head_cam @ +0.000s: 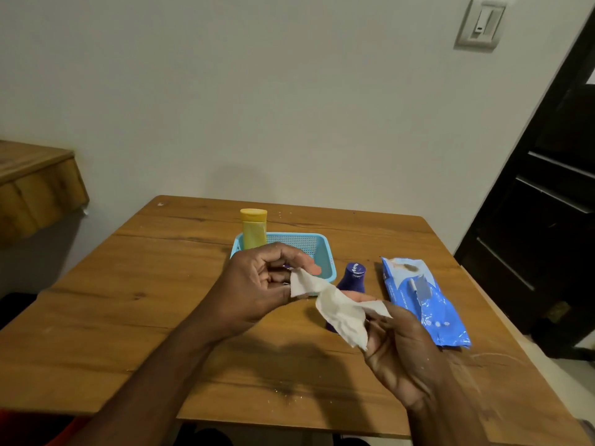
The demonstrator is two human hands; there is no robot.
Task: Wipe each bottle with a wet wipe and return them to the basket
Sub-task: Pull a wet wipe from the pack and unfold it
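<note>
Your fingers (pixel 273 268) curl inward on the left hand (pixel 257 284), pinching one end of a white wet wipe (pixel 335 304) between thumb and fingertips, while your right hand (pixel 402 342) pinches the other end, thumb pressed over the sheet and the remaining fingers loosely bent beneath it. The wipe hangs crumpled and partly unfolded between both hands, held above the wooden table (pixel 161 317). Behind your left hand sits a light blue plastic basket (pixel 322 249), with a yellow bottle (pixel 254 228) standing upright in its far left corner. A purple bottle (pixel 352 278) stands on the table just beside the basket's right side, partly hidden behind the wipe and your right hand; whether it touches the basket cannot be told. To its right, a blue pack of wet wipes (pixel 425 304) lies flat on the tabletop, its lid flap facing up. A pale wall rises behind the table, with a light switch (pixel 481 24) at upper right and a dark door (pixel 547 204) along the right edge.
</note>
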